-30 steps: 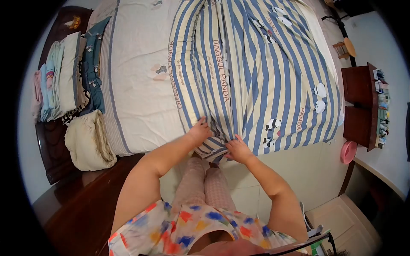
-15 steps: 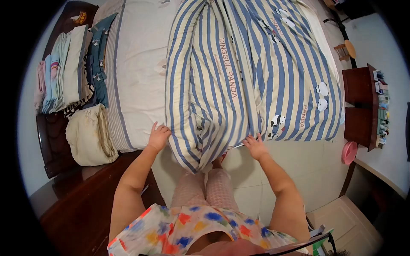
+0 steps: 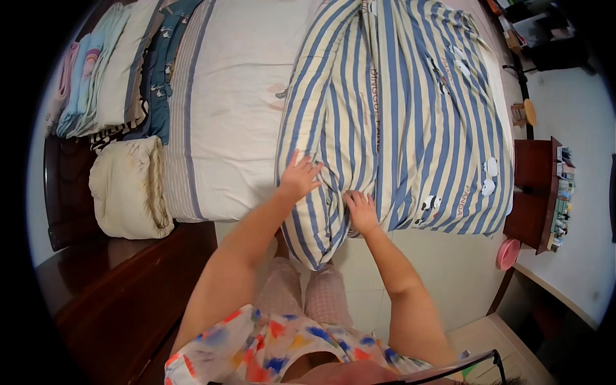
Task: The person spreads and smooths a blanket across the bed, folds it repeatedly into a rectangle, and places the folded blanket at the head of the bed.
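Note:
A blue-and-cream striped duvet (image 3: pixel 410 147) with panda prints lies over the bed, its left part folded into a thick roll whose near corner hangs off the bed edge. My left hand (image 3: pixel 300 178) rests on top of that folded part with its fingers spread. Close by on the right, my right hand (image 3: pixel 362 213) lies against the bunched fabric near the bed's edge, fingers stretched out over it. Under the duvet's left side shows a pale bed sheet (image 3: pixel 234 122) with striped bands.
Folded bedding (image 3: pixel 106 70) is stacked against the dark headboard (image 3: pixel 61 205), beside a rolled cream quilt (image 3: pixel 128 189). A dark wooden cabinet (image 3: pixel 536 160) with small items stands at the right, near a pink basin (image 3: pixel 507 254) on the floor.
Both hands have moved off the duvet's near edge, inward and closer together over the folded part. The folded part has shifted right, uncovering more sheet. The view has also shifted.

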`<control>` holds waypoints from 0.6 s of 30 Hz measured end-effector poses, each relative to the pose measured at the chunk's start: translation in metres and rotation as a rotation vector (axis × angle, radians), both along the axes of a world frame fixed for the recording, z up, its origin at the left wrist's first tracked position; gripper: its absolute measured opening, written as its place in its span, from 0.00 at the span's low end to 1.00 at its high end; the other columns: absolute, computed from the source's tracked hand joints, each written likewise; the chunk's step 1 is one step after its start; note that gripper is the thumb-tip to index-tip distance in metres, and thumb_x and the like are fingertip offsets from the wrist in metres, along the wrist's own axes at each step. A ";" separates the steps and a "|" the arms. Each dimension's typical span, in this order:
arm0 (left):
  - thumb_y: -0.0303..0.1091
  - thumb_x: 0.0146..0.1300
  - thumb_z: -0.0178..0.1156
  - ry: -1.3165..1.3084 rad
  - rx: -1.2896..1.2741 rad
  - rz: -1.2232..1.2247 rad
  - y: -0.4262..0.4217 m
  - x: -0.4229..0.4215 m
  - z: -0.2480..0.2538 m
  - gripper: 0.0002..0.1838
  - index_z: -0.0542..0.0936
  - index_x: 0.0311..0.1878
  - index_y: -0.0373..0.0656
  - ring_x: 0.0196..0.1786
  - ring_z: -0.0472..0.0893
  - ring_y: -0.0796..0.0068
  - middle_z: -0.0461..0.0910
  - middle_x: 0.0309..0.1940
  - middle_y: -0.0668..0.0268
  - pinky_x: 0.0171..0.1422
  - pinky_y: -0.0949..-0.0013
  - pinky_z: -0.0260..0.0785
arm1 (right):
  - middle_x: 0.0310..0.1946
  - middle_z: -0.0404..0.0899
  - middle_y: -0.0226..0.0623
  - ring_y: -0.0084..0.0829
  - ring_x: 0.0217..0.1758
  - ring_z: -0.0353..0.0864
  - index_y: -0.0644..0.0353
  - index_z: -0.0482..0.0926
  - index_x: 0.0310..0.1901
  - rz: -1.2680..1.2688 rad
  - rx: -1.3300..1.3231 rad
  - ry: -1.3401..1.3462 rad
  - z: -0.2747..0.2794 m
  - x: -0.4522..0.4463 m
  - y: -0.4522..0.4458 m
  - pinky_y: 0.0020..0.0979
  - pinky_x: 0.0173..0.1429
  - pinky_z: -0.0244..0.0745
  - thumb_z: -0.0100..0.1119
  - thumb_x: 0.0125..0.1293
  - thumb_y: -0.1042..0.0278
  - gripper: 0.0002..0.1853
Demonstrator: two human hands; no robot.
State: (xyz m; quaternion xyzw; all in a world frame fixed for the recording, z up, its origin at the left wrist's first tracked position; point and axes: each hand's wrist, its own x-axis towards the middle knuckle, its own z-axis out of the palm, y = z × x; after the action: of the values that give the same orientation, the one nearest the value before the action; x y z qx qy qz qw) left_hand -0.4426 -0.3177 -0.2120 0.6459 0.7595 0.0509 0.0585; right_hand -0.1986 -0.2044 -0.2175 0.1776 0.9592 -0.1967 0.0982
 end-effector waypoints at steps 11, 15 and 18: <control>0.59 0.56 0.60 0.044 -0.268 0.384 -0.089 -0.112 0.035 0.32 0.73 0.63 0.57 0.66 0.63 0.61 0.72 0.53 0.57 0.75 0.40 0.38 | 0.68 0.60 0.39 0.43 0.72 0.56 0.47 0.62 0.67 0.049 -0.201 0.179 0.021 -0.119 -0.089 0.58 0.71 0.46 0.57 0.62 0.47 0.34; 0.42 0.58 0.58 0.180 -0.188 0.090 -0.078 -0.119 0.016 0.24 0.75 0.59 0.53 0.75 0.51 0.62 0.64 0.65 0.60 0.76 0.45 0.40 | 0.69 0.58 0.39 0.42 0.72 0.55 0.49 0.63 0.66 0.195 -0.143 0.230 0.030 -0.155 -0.122 0.60 0.71 0.46 0.60 0.59 0.46 0.35; 0.31 0.57 0.53 0.132 -0.020 -0.088 -0.077 -0.113 0.005 0.21 0.77 0.55 0.55 0.70 0.59 0.65 0.70 0.59 0.66 0.75 0.49 0.46 | 0.66 0.61 0.40 0.41 0.71 0.57 0.51 0.64 0.65 0.194 -0.178 0.168 0.028 -0.171 -0.133 0.59 0.69 0.49 0.60 0.58 0.45 0.36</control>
State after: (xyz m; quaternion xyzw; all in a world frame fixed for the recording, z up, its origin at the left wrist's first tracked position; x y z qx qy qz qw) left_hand -0.5556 -0.3945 -0.2066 0.6799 0.7331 -0.0022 0.0170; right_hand -0.3693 -0.3372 -0.1899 0.0577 0.9555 -0.2848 0.0514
